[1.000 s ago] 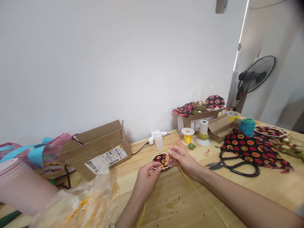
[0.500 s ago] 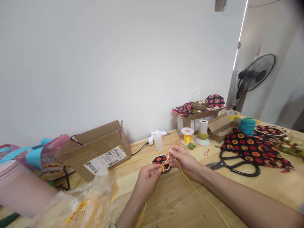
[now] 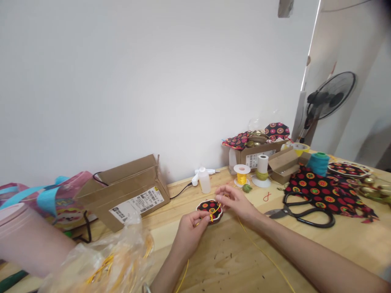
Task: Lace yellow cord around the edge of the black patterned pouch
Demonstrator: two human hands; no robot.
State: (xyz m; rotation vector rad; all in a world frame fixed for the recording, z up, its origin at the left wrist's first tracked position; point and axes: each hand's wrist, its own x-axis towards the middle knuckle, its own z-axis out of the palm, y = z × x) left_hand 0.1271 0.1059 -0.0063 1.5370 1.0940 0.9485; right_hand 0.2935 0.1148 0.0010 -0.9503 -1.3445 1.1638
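My left hand (image 3: 190, 230) is closed, thumb and forefinger pinching a small knot in a yellow cord (image 3: 265, 254). Just beyond those fingertips a scalloped, white-edged patch (image 3: 201, 206) of black fabric with red and orange flower prints lies on the table. My right hand (image 3: 233, 202) is curled to the right of the patch. The cord climbs from the knot to its fingers and trails out below the palm toward the front edge of the view. Its grip on the cord is partly hidden.
Black-handled scissors (image 3: 301, 209) lie on the right by printed fabric (image 3: 317, 189) and a teal thread cone (image 3: 318, 163). Behind stand a yellow cord spool (image 3: 241, 175), a white bottle (image 3: 204, 180) and a filled carton (image 3: 256, 156). Left are a cardboard box (image 3: 131, 191) and a plastic bag (image 3: 119, 260).
My right hand has shifted slightly to the right of the knot, and its upright cord loop now leans over the patch. More of the patch shows. My left hand still pinches the knot.
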